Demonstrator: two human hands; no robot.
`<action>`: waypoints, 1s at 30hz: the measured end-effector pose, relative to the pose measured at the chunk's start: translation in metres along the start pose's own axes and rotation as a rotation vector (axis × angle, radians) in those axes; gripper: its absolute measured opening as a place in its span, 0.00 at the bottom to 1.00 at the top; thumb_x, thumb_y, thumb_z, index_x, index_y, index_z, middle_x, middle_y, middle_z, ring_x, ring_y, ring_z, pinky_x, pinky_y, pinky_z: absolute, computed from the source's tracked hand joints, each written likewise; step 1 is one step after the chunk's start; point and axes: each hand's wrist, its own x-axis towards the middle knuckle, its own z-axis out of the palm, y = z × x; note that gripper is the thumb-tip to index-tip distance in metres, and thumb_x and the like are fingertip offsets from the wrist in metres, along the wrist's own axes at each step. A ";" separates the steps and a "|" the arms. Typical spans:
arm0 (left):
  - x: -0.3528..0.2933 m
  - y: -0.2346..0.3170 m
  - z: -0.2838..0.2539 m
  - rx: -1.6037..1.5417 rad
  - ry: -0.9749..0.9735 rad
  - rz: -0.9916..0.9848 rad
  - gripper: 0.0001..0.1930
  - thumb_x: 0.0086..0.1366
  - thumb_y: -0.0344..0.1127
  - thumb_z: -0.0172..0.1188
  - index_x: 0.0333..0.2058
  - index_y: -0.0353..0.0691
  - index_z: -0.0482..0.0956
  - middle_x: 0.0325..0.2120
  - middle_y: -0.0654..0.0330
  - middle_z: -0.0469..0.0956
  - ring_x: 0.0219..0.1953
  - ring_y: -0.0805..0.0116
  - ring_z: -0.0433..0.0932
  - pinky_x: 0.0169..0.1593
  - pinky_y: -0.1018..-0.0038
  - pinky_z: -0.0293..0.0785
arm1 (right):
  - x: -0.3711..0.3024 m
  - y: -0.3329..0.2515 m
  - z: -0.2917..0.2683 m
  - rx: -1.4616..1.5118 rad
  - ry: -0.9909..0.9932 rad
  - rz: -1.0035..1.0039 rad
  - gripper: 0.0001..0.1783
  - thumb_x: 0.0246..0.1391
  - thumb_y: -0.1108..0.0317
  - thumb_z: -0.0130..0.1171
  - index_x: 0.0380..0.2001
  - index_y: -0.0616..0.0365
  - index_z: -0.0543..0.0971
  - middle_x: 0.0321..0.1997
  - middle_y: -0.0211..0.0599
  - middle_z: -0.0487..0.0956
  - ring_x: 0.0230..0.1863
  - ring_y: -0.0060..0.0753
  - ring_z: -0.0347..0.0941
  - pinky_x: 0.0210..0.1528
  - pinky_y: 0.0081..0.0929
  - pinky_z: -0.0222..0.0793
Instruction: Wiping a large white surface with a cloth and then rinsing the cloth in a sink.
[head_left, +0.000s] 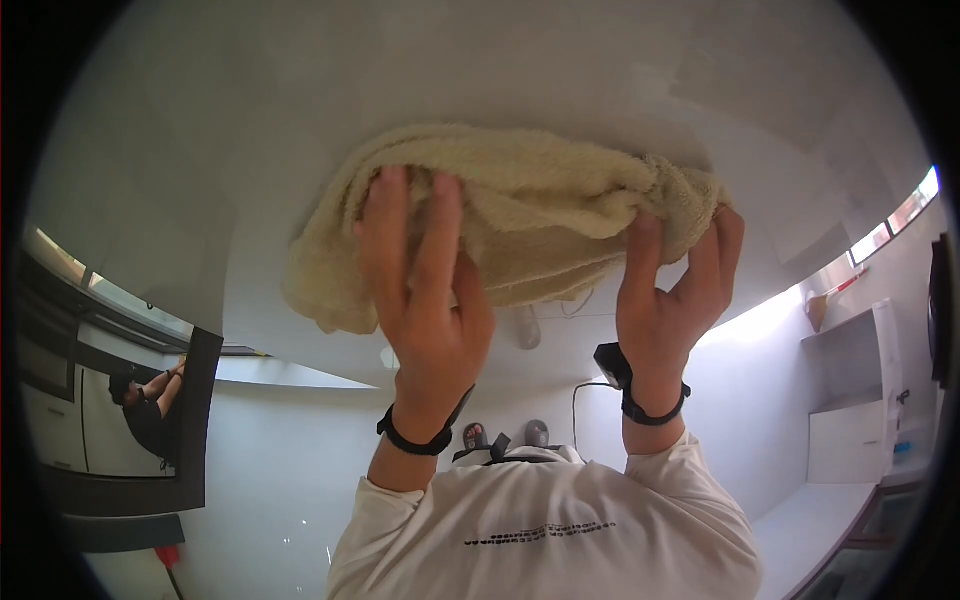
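Bunched cloth is pinched between the thumb and fingers of the right hand (685, 280), while the left hand (430, 310) is set over the other half with its fingers parted and sunk among the folds. Whether the cloth is firmly gripped on that left side or merely pressed cannot be told, since the fingertips are blurred and partly buried.

As far as can be judged, the handling is seen partway through: the towel (535, 190) is laid on the broad pale surface (480, 70), both hands are placed on it, and its right end is gathered. Neither a flat spread nor a neat fold is shown, and the towel is not yet let go by the right hand. How much is left beyond that cannot be read from this single view.

Beneath and between the hands, the towel is stretched sideways as one long, uneven heap near the edge of the surface closest to the body. It is cream to pale yellow in colour, with a thick, fuzzy pile. Its far border is rolled into a rounded ridge, loose layers are stacked along the near side, and its left end is splayed wider and lower. At the right, the cloth is crumpled into a tight knot of creases.
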 end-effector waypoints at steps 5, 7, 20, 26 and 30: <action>-0.006 0.004 0.014 -0.165 -0.082 0.140 0.26 0.50 0.20 0.52 0.52 0.39 0.75 0.55 0.53 0.68 0.54 0.52 0.68 0.59 0.60 0.61 | -0.036 -0.001 0.028 0.103 -0.176 -0.228 0.19 0.26 0.83 0.58 0.30 0.67 0.75 0.37 0.47 0.70 0.38 0.48 0.67 0.41 0.42 0.64; -0.047 -0.011 0.013 -0.156 -0.169 -0.009 0.24 0.53 0.23 0.56 0.51 0.40 0.75 0.56 0.51 0.66 0.55 0.50 0.67 0.58 0.57 0.62 | -0.049 0.007 0.028 0.095 -0.189 -0.223 0.18 0.26 0.83 0.58 0.30 0.68 0.75 0.37 0.47 0.70 0.38 0.48 0.68 0.42 0.41 0.65; -0.070 -0.102 -0.068 0.290 0.014 -0.282 0.09 0.59 0.28 0.56 0.39 0.37 0.78 0.37 0.59 0.52 0.39 0.63 0.56 0.41 0.71 0.58 | -0.044 -0.028 0.054 0.055 -0.074 -0.136 0.14 0.32 0.85 0.60 0.29 0.69 0.74 0.36 0.44 0.69 0.35 0.46 0.66 0.37 0.34 0.65; -0.018 -0.076 -0.088 -0.241 -0.020 -0.329 0.10 0.63 0.33 0.53 0.36 0.33 0.77 0.23 0.56 0.71 0.22 0.65 0.68 0.26 0.73 0.63 | -0.030 -0.031 0.039 -0.108 0.076 0.012 0.14 0.38 0.85 0.58 0.34 0.66 0.78 0.37 0.42 0.71 0.35 0.41 0.70 0.37 0.28 0.67; -0.019 -0.044 -0.052 -0.458 -0.262 -0.150 0.07 0.62 0.30 0.54 0.35 0.35 0.78 0.20 0.56 0.75 0.14 0.65 0.71 0.20 0.74 0.65 | -0.007 0.000 0.027 -0.304 0.337 0.000 0.10 0.54 0.81 0.54 0.40 0.64 0.78 0.39 0.33 0.76 0.37 0.25 0.73 0.40 0.19 0.67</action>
